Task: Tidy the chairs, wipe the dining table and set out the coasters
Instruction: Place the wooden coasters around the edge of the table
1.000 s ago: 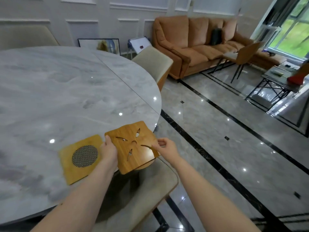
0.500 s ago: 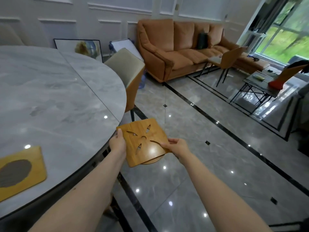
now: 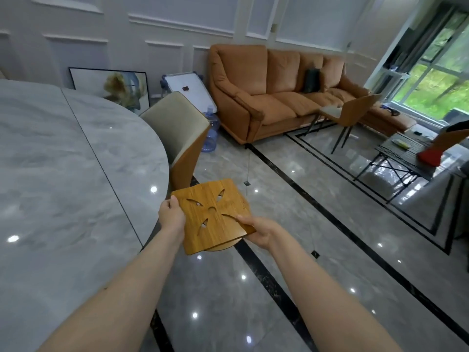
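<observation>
I see both hands gripping a square bamboo coaster (image 3: 212, 214) with leaf-shaped cutouts, just off the marble table (image 3: 63, 174) rim: left hand (image 3: 172, 216) pinches its left edge, right hand (image 3: 258, 229) clamps the right corner, a round-edged piece beneath.

Orange sofa (image 3: 274, 97) against panelled wall (image 3: 152, 26), glossy grey floor (image 3: 304, 224).

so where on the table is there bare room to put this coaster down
The marble dining table shows bare top all the way from its seam to the curved edge beside the beige chair, nearest the left hand. The square coaster, held by both hands with the right hand opposite, hangs over floor, not table. Nothing in view crowds the top.
</observation>
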`<state>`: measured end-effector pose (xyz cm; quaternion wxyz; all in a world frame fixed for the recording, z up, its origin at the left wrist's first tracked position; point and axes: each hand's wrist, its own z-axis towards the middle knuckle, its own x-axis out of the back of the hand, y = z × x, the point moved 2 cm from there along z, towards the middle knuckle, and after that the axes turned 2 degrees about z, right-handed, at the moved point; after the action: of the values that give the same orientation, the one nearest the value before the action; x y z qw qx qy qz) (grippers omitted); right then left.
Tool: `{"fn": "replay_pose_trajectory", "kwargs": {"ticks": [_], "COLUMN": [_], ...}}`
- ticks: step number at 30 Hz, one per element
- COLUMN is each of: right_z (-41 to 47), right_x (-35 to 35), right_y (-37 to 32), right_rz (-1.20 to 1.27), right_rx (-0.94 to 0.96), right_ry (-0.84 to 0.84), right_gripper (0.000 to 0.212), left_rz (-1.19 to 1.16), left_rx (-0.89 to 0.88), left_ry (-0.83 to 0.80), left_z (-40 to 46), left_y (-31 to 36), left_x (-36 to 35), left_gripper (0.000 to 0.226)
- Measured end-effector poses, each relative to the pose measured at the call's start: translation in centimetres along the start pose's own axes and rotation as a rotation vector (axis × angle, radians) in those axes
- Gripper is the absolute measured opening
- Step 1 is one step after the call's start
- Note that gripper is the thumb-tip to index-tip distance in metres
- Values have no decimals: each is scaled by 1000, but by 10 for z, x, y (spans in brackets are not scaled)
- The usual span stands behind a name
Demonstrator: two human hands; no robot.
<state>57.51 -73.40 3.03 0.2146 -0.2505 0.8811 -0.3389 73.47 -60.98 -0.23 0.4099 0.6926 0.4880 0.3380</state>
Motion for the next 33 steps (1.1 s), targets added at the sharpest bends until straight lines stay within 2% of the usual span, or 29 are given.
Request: {"fn": "replay_pose_trajectory", "kwargs": {"ticks": [10, 14, 18, 26, 29, 33], "right_z": [129, 185, 229, 309, 335, 377], "right_x": [-17, -33, -62, -162, -206, -263], "right_y": [-107, -160, -203, -233, -243, -259], "right_rz": [-70, -105, -108, -94, -150, -238], "right_rx": [-28, -4, 26, -109, -135, -143], "right_ry": [-170, -210, -285, -345, -395, -427], "right_gripper": [53, 63, 52, 50, 46, 47], "left_rz": [-58, -140, -285, -405, -447, -512], "left_rx": [-10, 70, 80, 88, 59, 18], "left_ry": [222, 355, 427, 644, 700, 751], "left_z": [100, 138, 170, 234, 265, 312], "left_y": [58, 81, 98, 119, 135, 154], "left_x": [-66, -90, -98, -62, -45, -18], "left_gripper": [45, 55, 61, 38, 21, 22]}}
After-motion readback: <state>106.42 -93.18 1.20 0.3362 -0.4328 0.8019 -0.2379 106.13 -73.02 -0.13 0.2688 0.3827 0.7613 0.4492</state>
